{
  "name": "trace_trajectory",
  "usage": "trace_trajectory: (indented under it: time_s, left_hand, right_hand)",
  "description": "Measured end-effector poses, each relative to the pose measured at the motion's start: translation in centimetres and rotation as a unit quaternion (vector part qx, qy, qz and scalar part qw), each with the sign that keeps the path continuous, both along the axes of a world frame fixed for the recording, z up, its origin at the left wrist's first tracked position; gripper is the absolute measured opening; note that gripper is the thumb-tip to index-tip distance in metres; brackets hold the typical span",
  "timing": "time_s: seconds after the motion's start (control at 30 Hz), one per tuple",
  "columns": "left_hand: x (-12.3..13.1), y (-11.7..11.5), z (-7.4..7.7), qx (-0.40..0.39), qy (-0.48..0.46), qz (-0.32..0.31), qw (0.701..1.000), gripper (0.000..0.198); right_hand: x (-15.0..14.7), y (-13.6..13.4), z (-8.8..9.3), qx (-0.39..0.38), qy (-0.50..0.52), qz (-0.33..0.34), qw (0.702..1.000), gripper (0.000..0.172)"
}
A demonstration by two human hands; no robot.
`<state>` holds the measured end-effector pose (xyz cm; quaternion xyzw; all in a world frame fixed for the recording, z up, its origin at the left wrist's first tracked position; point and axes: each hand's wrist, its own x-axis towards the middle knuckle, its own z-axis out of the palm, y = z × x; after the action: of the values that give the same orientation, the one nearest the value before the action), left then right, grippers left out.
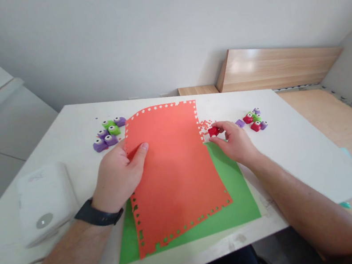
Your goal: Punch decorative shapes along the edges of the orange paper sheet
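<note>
My left hand [120, 170] grips the left edge of an orange sheet of paper [171, 164], thumb on top. Small shapes are punched out along much of the sheet's border, and its far end is lifted and curved. In my right hand [234, 140] is a red craft punch [213, 131], pinched between thumb and fingers beside the sheet's right edge. Small orange paper cutouts [206, 124] lie scattered just behind the punch. Beneath the orange sheet is green paper [234, 180], with a pale sheet under that.
Several purple and green punches [109, 134] stand at the back left. More punches [255, 119] in red, green and purple cluster at the right. A white box-shaped device [48, 203] with a cable sits on the left of the white table [301, 151]. A wooden headboard stands behind right.
</note>
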<state>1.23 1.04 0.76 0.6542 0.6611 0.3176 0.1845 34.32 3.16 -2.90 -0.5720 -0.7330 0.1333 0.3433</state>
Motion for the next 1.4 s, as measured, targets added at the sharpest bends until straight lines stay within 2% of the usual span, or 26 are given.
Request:
trace_trajectory:
  time_s: [0.07, 0.17, 0.4, 0.47, 0.57, 0.63, 0.73, 0.83, 0.9, 1.0, 1.07, 1.4]
  left_hand:
    - [0.0, 0.0, 0.0, -0.002, 0.002, -0.003, 1.000, 0.042]
    - [0.1, 0.0, 0.1, -0.003, 0.004, -0.001, 1.000, 0.041]
    - [0.2, -0.1, 0.3, -0.003, -0.003, 0.002, 1.000, 0.039]
    - [0.2, -0.1, 0.3, -0.004, -0.002, 0.002, 1.000, 0.040]
    - [0.2, -0.1, 0.3, -0.006, 0.002, 0.003, 1.000, 0.042]
    - [0.2, -0.1, 0.4, -0.006, 0.007, 0.001, 1.000, 0.044]
    - [0.2, -0.1, 0.3, -0.001, 0.010, 0.001, 1.000, 0.045]
    - [0.2, 0.0, 0.2, 0.001, 0.004, 0.002, 1.000, 0.044]
    - [0.2, 0.0, 0.2, -0.002, 0.004, 0.004, 1.000, 0.045]
    - [0.2, -0.1, 0.3, -0.007, 0.008, 0.006, 1.000, 0.044]
    - [0.2, -0.2, 0.3, -0.006, 0.008, 0.007, 1.000, 0.044]
    - [0.2, -0.2, 0.5, -0.005, 0.008, 0.003, 1.000, 0.043]
  right_hand:
    - [0.1, 0.0, 0.1, 0.007, -0.011, -0.010, 1.000, 0.036]
    - [0.0, -0.1, 0.4, -0.021, -0.013, 0.012, 1.000, 0.032]
    - [0.3, -0.3, 1.0, 0.031, 0.091, -0.063, 0.993, 0.046]
    - [0.3, -0.2, 0.8, 0.021, 0.070, -0.049, 0.996, 0.044]
    - [0.1, -0.2, 0.6, -0.019, 0.002, 0.013, 1.000, 0.037]
    - [0.1, -0.3, 0.7, -0.015, -0.002, 0.016, 1.000, 0.037]
    - [0.1, -0.3, 0.9, 0.020, 0.046, -0.021, 0.999, 0.043]
    - [0.1, -0.2, 0.9, -0.011, 0.108, -0.027, 0.994, 0.044]
    - [-0.2, -0.1, 1.0, -0.049, 0.189, -0.014, 0.981, 0.046]
    - [-0.7, -0.2, 1.4, -0.104, 0.335, 0.029, 0.936, 0.047]
    - [-0.9, -0.5, 1.8, -0.134, 0.389, 0.050, 0.910, 0.047]
    - [-0.9, -1.4, 2.3, -0.164, 0.405, 0.111, 0.893, 0.046]
